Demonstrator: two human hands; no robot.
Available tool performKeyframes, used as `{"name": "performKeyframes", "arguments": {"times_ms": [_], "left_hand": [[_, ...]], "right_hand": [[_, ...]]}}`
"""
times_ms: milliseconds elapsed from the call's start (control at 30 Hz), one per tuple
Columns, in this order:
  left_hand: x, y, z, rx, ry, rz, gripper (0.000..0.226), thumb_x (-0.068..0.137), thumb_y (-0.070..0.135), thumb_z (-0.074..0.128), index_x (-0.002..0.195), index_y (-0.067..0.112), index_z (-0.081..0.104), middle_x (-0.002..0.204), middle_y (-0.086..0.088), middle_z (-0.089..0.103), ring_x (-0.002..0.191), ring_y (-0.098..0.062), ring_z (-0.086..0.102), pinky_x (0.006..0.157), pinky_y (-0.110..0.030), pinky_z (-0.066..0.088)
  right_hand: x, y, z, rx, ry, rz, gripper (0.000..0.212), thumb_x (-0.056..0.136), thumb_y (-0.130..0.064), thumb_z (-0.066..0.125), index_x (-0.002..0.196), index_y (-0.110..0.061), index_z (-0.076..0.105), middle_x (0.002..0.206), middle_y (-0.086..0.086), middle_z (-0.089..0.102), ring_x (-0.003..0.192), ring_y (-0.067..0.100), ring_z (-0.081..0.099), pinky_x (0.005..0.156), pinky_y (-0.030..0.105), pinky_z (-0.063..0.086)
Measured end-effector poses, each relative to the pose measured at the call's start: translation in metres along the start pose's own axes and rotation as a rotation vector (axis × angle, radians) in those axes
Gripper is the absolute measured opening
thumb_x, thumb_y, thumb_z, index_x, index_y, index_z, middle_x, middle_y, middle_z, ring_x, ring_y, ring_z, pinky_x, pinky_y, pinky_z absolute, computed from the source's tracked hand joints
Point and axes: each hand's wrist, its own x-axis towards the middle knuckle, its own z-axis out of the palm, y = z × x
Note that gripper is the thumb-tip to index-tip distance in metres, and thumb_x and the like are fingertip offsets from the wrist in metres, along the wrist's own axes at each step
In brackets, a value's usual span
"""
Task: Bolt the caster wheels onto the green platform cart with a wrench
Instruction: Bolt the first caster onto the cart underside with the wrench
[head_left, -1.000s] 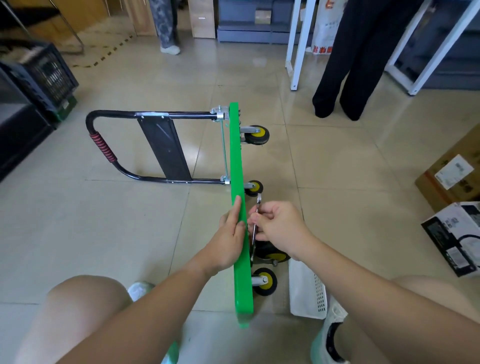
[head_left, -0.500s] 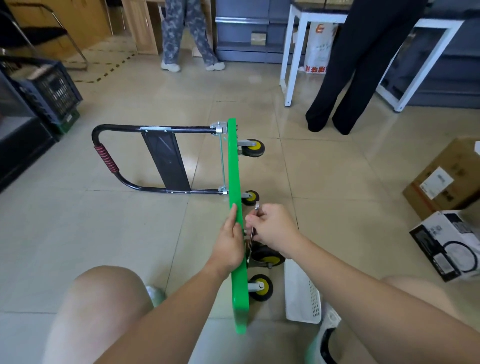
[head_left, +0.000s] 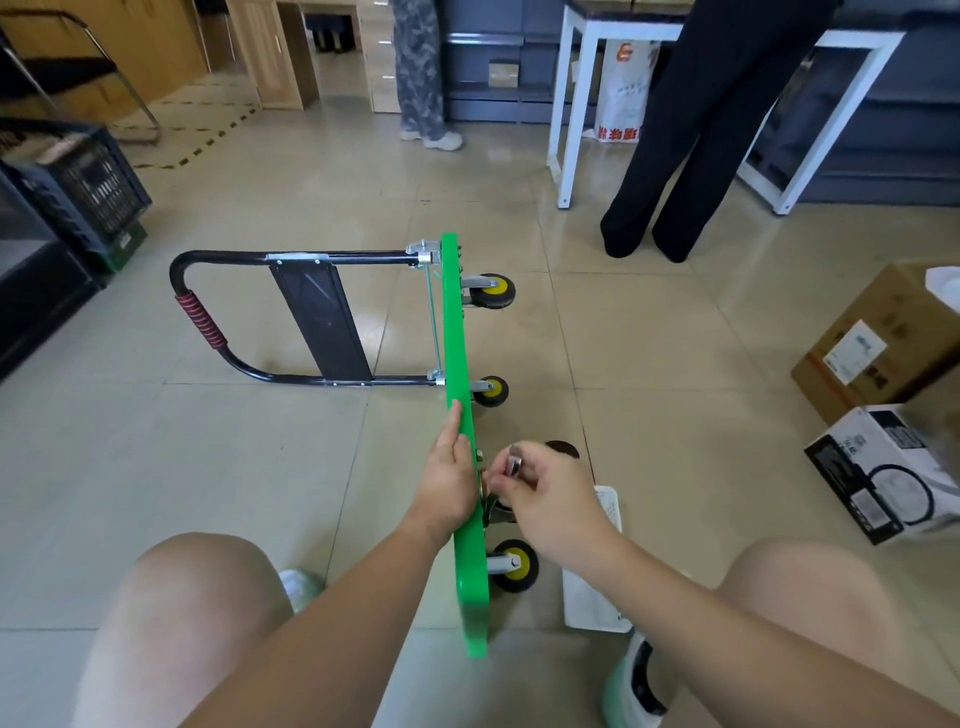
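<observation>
Green platform cart (head_left: 457, 332) stands on edge on the tiled floor (head_left: 208, 467), with its handle (head_left: 200, 319) to its left and caster wheels (head_left: 492, 291) to its right. Left hand (head_left: 448, 480) clasps the cart's top edge. Right hand (head_left: 545, 501), just right of the cart, pinches a small metal wrench (head_left: 514, 465) — fingers curled.

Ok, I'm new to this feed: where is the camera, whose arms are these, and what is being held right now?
No robot here: one camera worn on a person's head looks down at their own bare arms and knees. The green platform stands on its edge on the tiled floor, its black handle lying out to the left and caster wheels sticking out to the right. The left hand holds the platform's upper edge. The right hand pinches a small metal wrench close against the underside. A white basket lies near the right foot; boxes sit further right.
</observation>
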Motion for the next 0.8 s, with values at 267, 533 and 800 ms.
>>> {"name": "performKeyframes", "arguments": {"times_ms": [267, 533, 800], "left_hand": [[-0.003, 0.003, 0.001, 0.069, 0.028, 0.000, 0.051, 0.112, 0.032, 0.026, 0.162, 0.044, 0.021, 0.120, -0.011, 0.060, 0.085, -0.019, 0.058, 0.069, -0.017, 0.048], [-0.004, 0.003, 0.004, 0.033, 0.018, -0.044, 0.050, 0.113, 0.034, 0.024, 0.161, 0.048, 0.019, 0.118, -0.007, 0.063, 0.079, -0.019, 0.056, 0.064, -0.019, 0.051], [-0.008, 0.007, 0.002, 0.040, -0.012, -0.060, 0.050, 0.112, 0.036, 0.023, 0.159, 0.053, 0.016, 0.090, -0.011, 0.056, 0.072, -0.020, 0.050, 0.063, -0.029, 0.050]], "right_hand": [[-0.039, 0.021, 0.009, 0.042, 0.117, -0.033, 0.037, 0.091, -0.001, 0.065, 0.088, -0.039, 0.066, 0.088, -0.015, 0.072, 0.084, 0.009, 0.068, 0.079, 0.024, 0.055], [-0.072, 0.051, 0.020, 0.038, 0.102, -0.165, 0.040, 0.091, 0.007, 0.059, 0.098, -0.031, 0.071, 0.116, -0.010, 0.073, 0.124, -0.001, 0.057, 0.099, 0.014, 0.045], [-0.043, 0.030, -0.005, 0.248, 0.184, 0.012, 0.028, 0.090, -0.004, 0.068, 0.087, -0.032, 0.073, 0.085, -0.003, 0.074, 0.079, 0.013, 0.063, 0.085, 0.046, 0.056]]}}
